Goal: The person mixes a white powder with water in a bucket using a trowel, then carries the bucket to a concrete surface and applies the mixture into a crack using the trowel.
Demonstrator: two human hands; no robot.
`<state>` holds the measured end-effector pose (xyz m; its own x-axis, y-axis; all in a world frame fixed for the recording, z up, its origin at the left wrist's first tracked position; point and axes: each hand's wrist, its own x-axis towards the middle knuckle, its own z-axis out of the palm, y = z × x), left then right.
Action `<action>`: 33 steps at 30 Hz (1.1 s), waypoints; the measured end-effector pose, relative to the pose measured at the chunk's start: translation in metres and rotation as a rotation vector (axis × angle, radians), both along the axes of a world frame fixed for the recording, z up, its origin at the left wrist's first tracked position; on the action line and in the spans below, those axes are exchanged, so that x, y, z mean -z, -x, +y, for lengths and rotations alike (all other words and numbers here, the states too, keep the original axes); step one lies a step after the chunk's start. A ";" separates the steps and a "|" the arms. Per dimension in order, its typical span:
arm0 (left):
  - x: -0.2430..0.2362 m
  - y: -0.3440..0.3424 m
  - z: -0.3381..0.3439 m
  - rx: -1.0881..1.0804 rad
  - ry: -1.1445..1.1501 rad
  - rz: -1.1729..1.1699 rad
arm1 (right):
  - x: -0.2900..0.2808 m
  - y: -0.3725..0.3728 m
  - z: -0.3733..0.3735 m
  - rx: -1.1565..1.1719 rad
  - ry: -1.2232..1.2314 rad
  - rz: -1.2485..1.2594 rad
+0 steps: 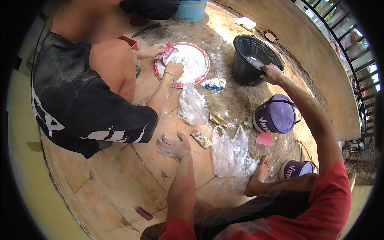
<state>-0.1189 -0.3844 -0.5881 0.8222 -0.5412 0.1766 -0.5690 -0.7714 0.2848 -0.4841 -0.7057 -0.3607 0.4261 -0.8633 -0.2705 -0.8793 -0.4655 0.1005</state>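
My left hand [175, 147] rests on the tiled floor with its fingers spread, holding nothing. Beside it lies a small crumpled packet [201, 139], and a clear plastic bag with white powder [230, 152] stands to its right. On the far right, my right hand [272, 74] has its fingers closed over the near rim of a black bucket [252, 72]. Something greyish shows inside that bucket, too unclear to name. A co-worker's hand [175, 70] is in the white powder [191, 60] on a red-rimmed tray [206, 73]; their other hand [156, 51] holds a red-and-white piece.
Two purple-and-white paint buckets [276, 114] [298, 169] stand on the right. A second plastic bag [192, 106] and a blue-and-white packet [215, 83] lie near the tray. A pink sheet [264, 139] is by my foot. At the back stands a blue bucket [189, 10].
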 end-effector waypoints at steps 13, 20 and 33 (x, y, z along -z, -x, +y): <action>-0.002 -0.002 0.004 -0.021 -0.050 0.008 | 0.011 0.029 0.026 0.111 -0.239 0.168; 0.002 0.002 0.003 -0.017 -0.007 -0.010 | 0.017 0.064 0.023 0.040 -0.250 0.031; 0.011 -0.002 0.009 -0.032 0.015 -0.028 | 0.021 0.119 0.026 1.101 -0.066 -0.706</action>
<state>-0.1173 -0.3754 -0.5991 0.8337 -0.5119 0.2074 -0.5520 -0.7852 0.2807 -0.6030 -0.6795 -0.3815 -0.4236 -0.8413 -0.3358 -0.6527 0.5405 -0.5309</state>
